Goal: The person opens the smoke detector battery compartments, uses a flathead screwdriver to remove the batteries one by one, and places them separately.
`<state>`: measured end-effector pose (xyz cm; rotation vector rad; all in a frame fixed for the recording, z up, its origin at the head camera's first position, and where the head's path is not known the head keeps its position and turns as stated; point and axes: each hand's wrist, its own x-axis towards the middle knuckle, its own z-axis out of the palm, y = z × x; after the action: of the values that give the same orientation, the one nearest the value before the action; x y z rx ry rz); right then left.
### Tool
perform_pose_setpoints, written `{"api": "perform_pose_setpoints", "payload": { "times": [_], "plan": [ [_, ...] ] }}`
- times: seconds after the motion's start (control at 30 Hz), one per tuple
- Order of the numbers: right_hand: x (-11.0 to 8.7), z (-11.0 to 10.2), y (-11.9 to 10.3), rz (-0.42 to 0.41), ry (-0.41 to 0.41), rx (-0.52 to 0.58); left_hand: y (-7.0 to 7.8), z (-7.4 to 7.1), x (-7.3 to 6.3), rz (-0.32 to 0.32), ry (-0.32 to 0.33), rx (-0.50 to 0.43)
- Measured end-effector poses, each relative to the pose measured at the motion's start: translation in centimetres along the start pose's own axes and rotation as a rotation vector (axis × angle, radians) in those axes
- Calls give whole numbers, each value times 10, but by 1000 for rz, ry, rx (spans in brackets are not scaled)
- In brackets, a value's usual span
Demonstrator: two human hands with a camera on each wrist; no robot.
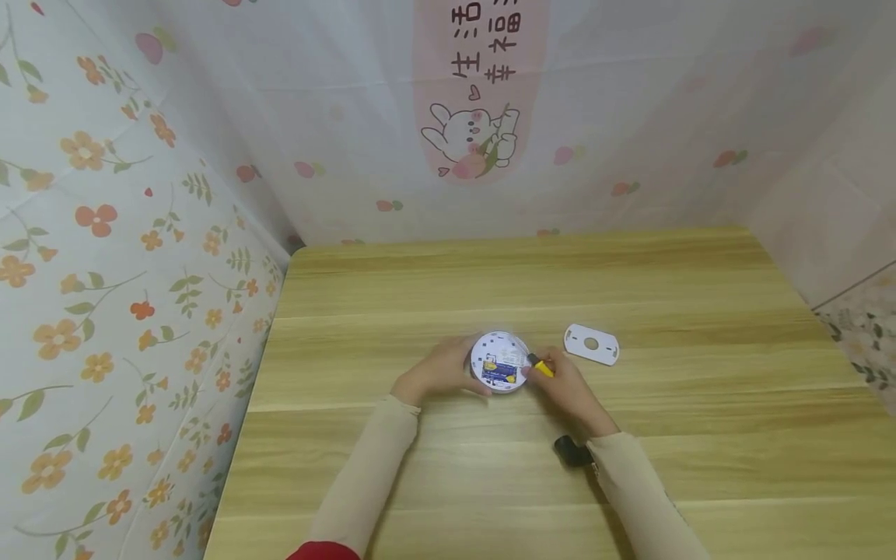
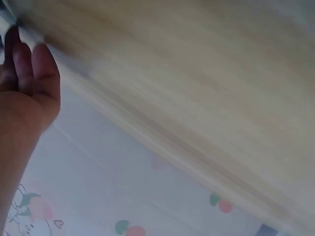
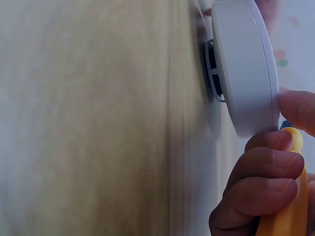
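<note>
A round white smoke detector (image 1: 495, 346) is held with its back facing up, and blue and yellow batteries (image 1: 500, 372) show in its recess. My left hand (image 1: 444, 367) grips it by the left side, fingers around the rim. My right hand (image 1: 568, 389) holds a yellow-handled screwdriver (image 1: 544, 367) at the right rim, with the thumb at the detector's edge. In the right wrist view the curled fingers wrap the yellow handle (image 3: 283, 221) just below the detector's side (image 3: 248, 73). The left wrist view shows only part of the left hand (image 2: 32, 83), with the detector out of sight.
A white mounting plate (image 1: 577, 350) with a round central hole lies on the wooden table (image 1: 420, 288), to the right of the detector. A small black object (image 1: 571, 450) is beside the right sleeve. Patterned cloth (image 1: 336, 140) hangs behind the table and on its left.
</note>
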<state>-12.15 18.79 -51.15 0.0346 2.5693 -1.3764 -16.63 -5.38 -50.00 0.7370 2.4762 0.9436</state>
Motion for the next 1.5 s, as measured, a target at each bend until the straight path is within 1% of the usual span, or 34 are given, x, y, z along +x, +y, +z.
{"api": "perform_pose_setpoints", "payload": {
  "times": [0.1, 0.2, 0.43, 0.63, 0.7, 0.77, 0.9, 1.03, 1.1, 1.27, 1.4, 1.5],
  "plan": [
    [-3, 2, 0, 9, -7, 8, 4, 2, 1, -15, -1, 56],
    [-4, 4, -2, 19, -10, 10, 8, 2, 1, -29, -1, 74],
    [-6, 2, -3, 28, -17, 0, 11, 1, 1, -20, -1, 44],
    [-5, 0, -5, 32, -15, -14, 9, 2, 3, -28, -17, 71],
    [-5, -1, -6, 24, -14, -13, 8, 3, 5, -26, -16, 77],
    [-6, -2, -6, -4, -13, -30, 7, 4, 6, -20, -12, 78],
    [-10, -9, -3, -88, 15, -103, 6, 5, 9, 4, 7, 77],
    [-18, -23, -3, -184, 43, -222, 5, 5, 11, 22, 11, 64],
    [-22, -31, -5, -237, 50, -306, 5, 5, 11, 16, 4, 63],
    [-31, -44, -14, -334, 40, -516, 4, 6, 8, -11, -14, 61],
    [-34, -48, -24, -406, 33, -657, 5, 6, 8, -15, -10, 53],
    [-34, -48, -32, -460, 30, -727, 6, 4, 8, -26, -6, 47]
  ]
}}
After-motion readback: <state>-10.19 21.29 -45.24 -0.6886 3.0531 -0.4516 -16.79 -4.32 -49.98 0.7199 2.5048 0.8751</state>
